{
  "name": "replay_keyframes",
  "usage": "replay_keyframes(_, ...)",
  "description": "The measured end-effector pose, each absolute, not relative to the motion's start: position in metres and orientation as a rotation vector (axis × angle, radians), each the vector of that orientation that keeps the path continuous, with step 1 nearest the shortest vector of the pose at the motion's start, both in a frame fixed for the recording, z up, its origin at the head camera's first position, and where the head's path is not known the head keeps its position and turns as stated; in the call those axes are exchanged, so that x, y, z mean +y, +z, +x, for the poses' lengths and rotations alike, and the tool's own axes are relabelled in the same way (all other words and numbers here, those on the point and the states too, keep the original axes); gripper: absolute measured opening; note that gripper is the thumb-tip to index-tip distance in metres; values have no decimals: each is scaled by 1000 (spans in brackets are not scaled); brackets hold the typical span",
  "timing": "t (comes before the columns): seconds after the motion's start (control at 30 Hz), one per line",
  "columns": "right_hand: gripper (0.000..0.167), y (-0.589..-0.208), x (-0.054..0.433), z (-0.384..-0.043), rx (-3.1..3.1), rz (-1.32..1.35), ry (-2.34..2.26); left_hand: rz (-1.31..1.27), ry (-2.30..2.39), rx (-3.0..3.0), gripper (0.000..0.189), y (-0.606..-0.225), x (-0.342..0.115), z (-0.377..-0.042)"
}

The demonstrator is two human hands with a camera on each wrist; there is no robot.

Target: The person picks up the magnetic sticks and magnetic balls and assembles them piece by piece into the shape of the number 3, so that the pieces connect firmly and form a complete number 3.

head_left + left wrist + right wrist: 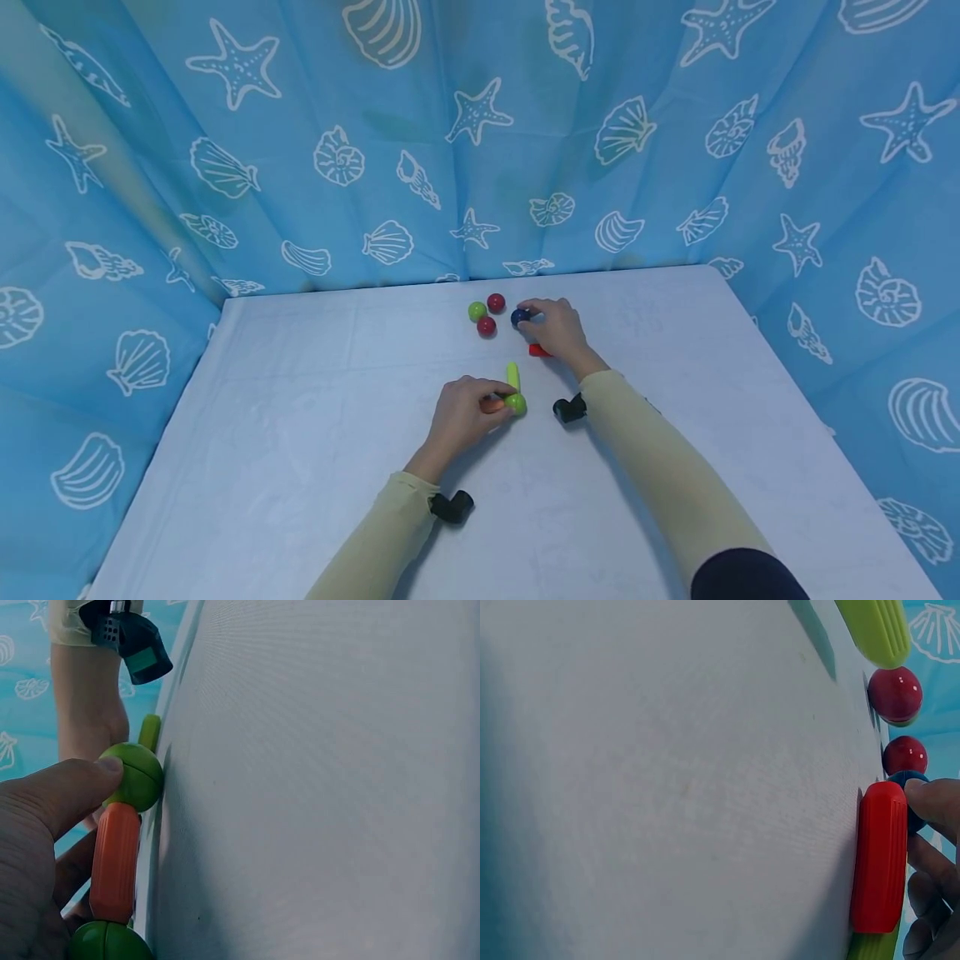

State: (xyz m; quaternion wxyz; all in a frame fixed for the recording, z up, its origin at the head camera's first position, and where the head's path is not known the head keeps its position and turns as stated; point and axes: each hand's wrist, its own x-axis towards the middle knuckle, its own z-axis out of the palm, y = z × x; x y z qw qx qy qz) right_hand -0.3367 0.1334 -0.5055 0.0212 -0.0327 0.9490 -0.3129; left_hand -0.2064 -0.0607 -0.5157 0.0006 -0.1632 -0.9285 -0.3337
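My left hand (463,412) pinches a green ball (516,404) between thumb and fingers. In the left wrist view an orange rod (114,862) joins this ball to a second green ball (111,942) at the lower edge. A yellow-green rod (513,376) extends from the far side of the held ball in the head view. Farther back on the right, my right hand (558,327) pinches a dark blue ball (519,317). Beside that hand lies a red rod (538,351), partly hidden by it, with a green rod (874,946) close behind in the right wrist view.
Left of the blue ball, two red balls (487,326) and a green ball (477,311) sit together on the white-covered table (337,367). A blue curtain (300,208) with white shell and starfish prints hangs behind and along both sides.
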Motion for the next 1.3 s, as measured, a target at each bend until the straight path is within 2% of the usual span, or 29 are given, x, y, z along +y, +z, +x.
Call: replay_keyframes(1.3,37,-509,132,-309,2910,-300,-900,-555,-1048,-2861,28,-516,-62,-205)
